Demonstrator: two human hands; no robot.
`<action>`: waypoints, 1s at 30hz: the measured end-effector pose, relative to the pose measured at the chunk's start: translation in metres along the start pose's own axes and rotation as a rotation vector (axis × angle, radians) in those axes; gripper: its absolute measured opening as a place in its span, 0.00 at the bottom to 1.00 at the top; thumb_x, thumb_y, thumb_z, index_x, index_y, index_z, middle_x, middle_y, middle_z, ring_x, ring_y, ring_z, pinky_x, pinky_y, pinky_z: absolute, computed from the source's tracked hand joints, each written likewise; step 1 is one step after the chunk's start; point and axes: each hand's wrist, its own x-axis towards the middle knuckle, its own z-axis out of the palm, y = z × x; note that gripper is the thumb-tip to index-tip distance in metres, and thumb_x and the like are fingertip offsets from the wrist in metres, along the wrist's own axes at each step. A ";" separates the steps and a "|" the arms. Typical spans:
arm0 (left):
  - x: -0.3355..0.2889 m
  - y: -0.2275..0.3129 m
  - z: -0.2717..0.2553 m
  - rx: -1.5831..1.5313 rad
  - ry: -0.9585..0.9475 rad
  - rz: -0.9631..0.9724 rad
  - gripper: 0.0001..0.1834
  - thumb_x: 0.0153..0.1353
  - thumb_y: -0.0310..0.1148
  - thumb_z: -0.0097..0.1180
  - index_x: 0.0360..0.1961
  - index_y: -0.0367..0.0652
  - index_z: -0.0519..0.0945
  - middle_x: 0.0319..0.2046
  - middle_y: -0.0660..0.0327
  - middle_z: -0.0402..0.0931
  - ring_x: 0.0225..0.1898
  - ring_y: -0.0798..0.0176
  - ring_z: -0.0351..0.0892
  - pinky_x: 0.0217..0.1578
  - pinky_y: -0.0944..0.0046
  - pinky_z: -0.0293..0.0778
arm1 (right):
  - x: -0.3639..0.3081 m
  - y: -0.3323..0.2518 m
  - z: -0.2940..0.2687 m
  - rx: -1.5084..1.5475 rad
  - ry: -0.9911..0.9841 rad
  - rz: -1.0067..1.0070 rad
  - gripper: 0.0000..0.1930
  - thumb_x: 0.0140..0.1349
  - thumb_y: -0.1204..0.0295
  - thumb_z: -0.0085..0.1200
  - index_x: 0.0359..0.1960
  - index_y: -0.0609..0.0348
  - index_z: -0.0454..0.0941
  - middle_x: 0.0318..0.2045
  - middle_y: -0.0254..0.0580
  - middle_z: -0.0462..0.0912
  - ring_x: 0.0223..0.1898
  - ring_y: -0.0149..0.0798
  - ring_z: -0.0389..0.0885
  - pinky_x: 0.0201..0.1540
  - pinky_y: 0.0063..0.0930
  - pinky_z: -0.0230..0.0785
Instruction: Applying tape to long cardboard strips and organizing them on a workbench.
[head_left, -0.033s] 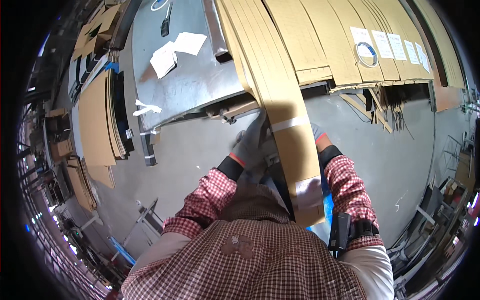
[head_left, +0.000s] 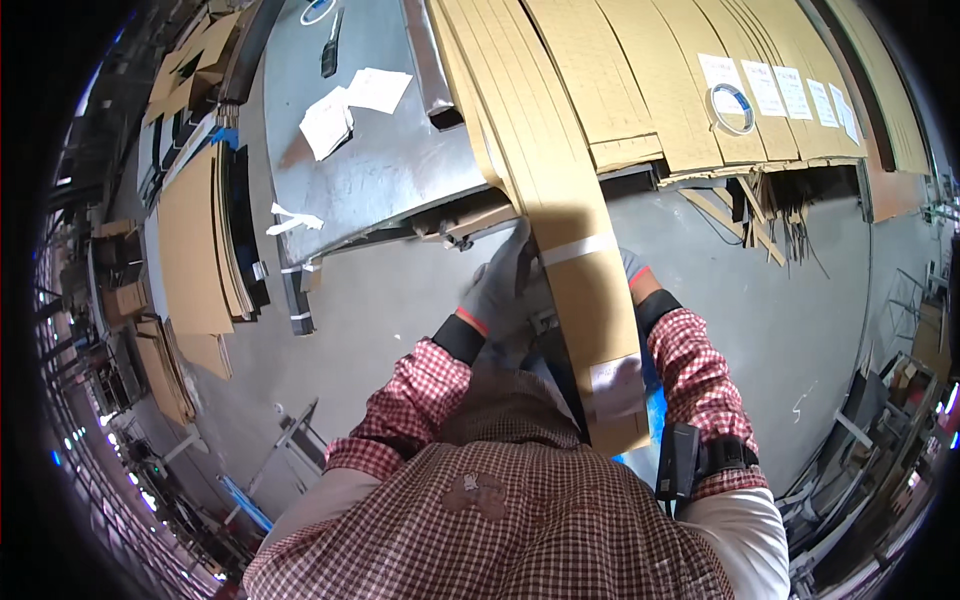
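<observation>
A long, narrow bundle of flat cardboard reaches from the worktop toward my body, with a white band across it and a white paper label near its close end. My left hand, in a grey glove, is closed against the bundle's left edge, thumb side up by the band. On the opposite edge, my right hand holds the bundle too; only part of its grey glove shows, and its fingers are hidden behind the cardboard. Checked sleeves cover both forearms.
A grey metal table at the left bears paper slips and a dark-handled tool. More cardboard stacks lie at the right, with a roll of tape and labels on top. Cardboard sheets stand at far left.
</observation>
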 end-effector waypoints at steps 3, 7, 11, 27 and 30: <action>-0.001 0.007 0.016 -0.046 -0.021 0.030 0.33 0.71 0.55 0.46 0.64 0.37 0.67 0.57 0.58 0.73 0.54 0.59 0.76 0.56 0.58 0.72 | 0.003 0.006 -0.003 -0.016 -0.007 -0.009 0.21 0.70 0.64 0.51 0.61 0.61 0.73 0.55 0.44 0.80 0.55 0.35 0.76 0.57 0.29 0.70; 0.001 0.012 0.032 0.049 0.140 -0.098 0.27 0.70 0.46 0.52 0.61 0.38 0.69 0.52 0.58 0.76 0.50 0.61 0.79 0.51 0.60 0.75 | 0.007 0.013 -0.007 -0.050 -0.028 -0.024 0.21 0.69 0.64 0.51 0.60 0.60 0.74 0.55 0.44 0.80 0.54 0.36 0.77 0.56 0.30 0.70; 0.019 -0.012 0.008 0.136 0.106 0.057 0.28 0.67 0.41 0.58 0.64 0.39 0.68 0.53 0.60 0.76 0.51 0.67 0.76 0.51 0.65 0.72 | 0.009 0.018 -0.014 -0.124 -0.010 -0.058 0.21 0.69 0.64 0.51 0.60 0.60 0.74 0.54 0.44 0.81 0.54 0.38 0.77 0.55 0.30 0.70; 0.009 -0.012 0.024 0.219 0.178 0.094 0.26 0.68 0.36 0.53 0.63 0.34 0.68 0.56 0.56 0.74 0.55 0.61 0.75 0.54 0.61 0.72 | 0.117 0.116 -0.093 -0.967 0.666 0.132 0.20 0.66 0.64 0.51 0.58 0.57 0.76 0.52 0.46 0.82 0.50 0.44 0.80 0.51 0.33 0.72; 0.004 -0.011 0.025 0.208 0.182 0.050 0.26 0.69 0.36 0.52 0.64 0.33 0.67 0.57 0.55 0.74 0.56 0.60 0.74 0.57 0.60 0.70 | 0.106 0.148 -0.154 -1.010 0.859 0.292 0.20 0.66 0.64 0.51 0.58 0.56 0.76 0.51 0.46 0.82 0.50 0.45 0.81 0.50 0.33 0.73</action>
